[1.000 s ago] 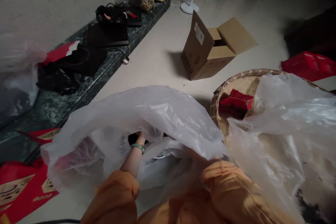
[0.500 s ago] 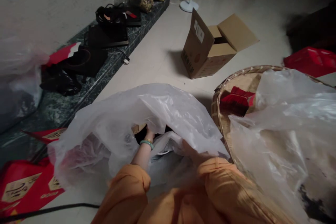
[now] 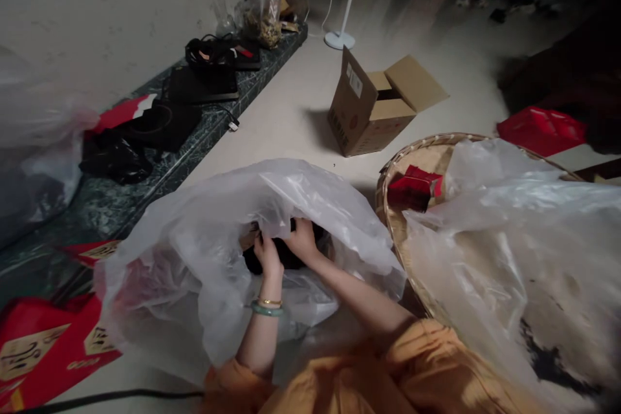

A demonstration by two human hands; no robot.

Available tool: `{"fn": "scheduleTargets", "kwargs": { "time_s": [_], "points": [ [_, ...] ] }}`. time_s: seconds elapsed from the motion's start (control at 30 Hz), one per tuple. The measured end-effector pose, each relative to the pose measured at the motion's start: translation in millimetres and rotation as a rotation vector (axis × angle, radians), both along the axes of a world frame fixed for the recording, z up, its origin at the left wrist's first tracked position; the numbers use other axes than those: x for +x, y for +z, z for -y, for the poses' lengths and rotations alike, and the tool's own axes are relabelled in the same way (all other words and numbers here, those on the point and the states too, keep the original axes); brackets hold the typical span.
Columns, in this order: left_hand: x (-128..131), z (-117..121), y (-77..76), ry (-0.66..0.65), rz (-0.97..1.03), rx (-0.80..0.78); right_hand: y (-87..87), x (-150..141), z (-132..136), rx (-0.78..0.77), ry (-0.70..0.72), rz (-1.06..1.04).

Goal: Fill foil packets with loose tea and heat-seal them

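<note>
A large translucent plastic bag (image 3: 179, 226) lies spread on the floor before me, its mouth facing me. Both hands reach into that opening. My left hand (image 3: 268, 257), with a green bangle and a gold bracelet at the wrist, is closed, fingertips pinched at the edge of a soft-looking black item (image 3: 286, 257). My right hand (image 3: 303, 242) lies at the top of the same black item, fingers curled and partly hidden by it and the bag's edge. What the black item is, I cannot tell. Something brownish shows just left of it inside the bag.
An open cardboard box (image 3: 363, 119) stands on the floor ahead. At right, a round woven basket (image 3: 388, 207) holds a red packet (image 3: 414, 187) and plastic sheeting (image 3: 514, 239). Black devices (image 3: 201, 84) lie on the marble ledge (image 3: 165, 174). Red bags (image 3: 58, 349) sit at lower left.
Both hands have come up into clearer view at the bag's opening, my right hand moving left and out from under the plastic. More of the black item shows. The camera view has tilted up.
</note>
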State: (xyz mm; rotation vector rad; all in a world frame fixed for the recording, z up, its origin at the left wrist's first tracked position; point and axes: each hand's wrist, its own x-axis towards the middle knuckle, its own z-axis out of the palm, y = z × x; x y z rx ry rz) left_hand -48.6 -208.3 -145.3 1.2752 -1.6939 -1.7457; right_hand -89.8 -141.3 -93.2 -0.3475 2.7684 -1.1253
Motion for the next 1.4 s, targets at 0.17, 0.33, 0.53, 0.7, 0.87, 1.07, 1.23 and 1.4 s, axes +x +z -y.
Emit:
{"fn": "scheduleTargets", "kwargs": {
  "time_s": [0.17, 0.33, 0.53, 0.7, 0.87, 1.07, 1.23, 1.4],
  "points": [
    [25.3, -2.6, 36.4, 0.036, -0.087, -0.228, 19.3, 35.6, 1.2, -0.268, -0.181, 0.009],
    [53.6, -4.3, 64.1, 0.133, -0.202, -0.283, 47.2, 69.6, -2.3, -0.362, -0.151, -0.041],
    [64.5, -17.7, 102.2, 0.161, -0.335, -0.229, 79.2, 87.1, -13.8, -0.418, -0.179, -0.034],
    [61.7, -27.1, 114.0, 0.115, -0.346, -0.251, 86.9, 86.6, -22.9, -0.465, -0.228, -0.022],
    [60.6, -33.4, 119.3, 0.080, -0.358, -0.279, 90.6, 86.2, -29.6, -0.490, -0.250, -0.047],
    [77.1, -45.0, 140.1, 0.151, -0.409, -0.180, 100.4, 104.7, -35.6, -0.519, -0.215, -0.031],
    [103.6, -54.8, 177.7, 0.173, -0.544, -0.199, 126.0, 130.5, -38.4, -0.584, -0.164, -0.127],
    [108.3, -86.1, 236.8, 0.041, -0.762, -0.349, 185.6, 140.3, -73.3, -0.648, -0.188, -0.275]
  ]
}}
